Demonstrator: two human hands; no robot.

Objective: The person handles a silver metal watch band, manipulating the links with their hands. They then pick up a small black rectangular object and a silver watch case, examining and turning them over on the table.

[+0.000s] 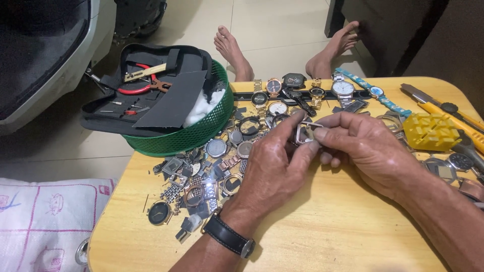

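white woven sack with pink printed lines, bottom left

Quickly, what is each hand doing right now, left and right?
Left hand: fingers closed on a small square metal watch case.
Right hand: fingers pinch the same watch case from the other side.

Two hands, one green basket, one yellow holder block (watches uncountable).
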